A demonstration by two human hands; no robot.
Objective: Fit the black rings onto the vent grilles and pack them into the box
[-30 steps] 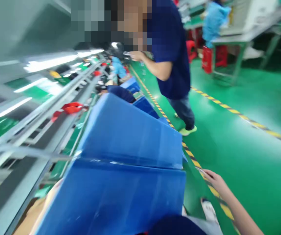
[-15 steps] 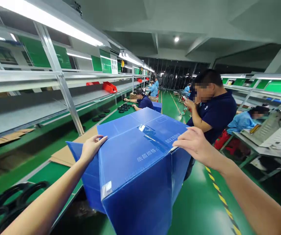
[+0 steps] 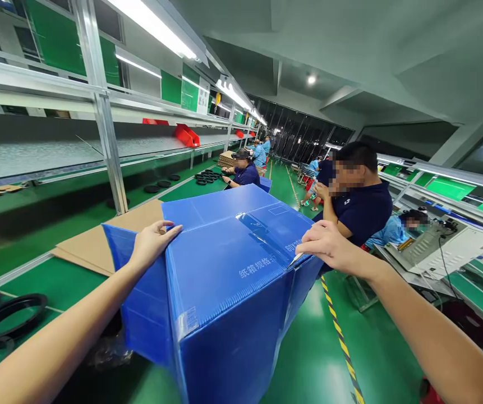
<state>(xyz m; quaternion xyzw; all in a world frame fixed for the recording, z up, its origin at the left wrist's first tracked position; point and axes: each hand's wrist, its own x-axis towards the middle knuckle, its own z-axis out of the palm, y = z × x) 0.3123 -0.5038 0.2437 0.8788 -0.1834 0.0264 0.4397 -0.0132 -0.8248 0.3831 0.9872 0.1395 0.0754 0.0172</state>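
Blue box (image 3: 220,247) between both hands (image 3: 153,241) (image 3: 329,247)

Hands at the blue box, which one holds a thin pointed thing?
The right hand: a thin pointed thing pokes from it at the edge of the blue box. The left hand, farther left, shows none.

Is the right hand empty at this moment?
No, the right hand pinches a thin, pale-tipped object at the near edge of the blue box.
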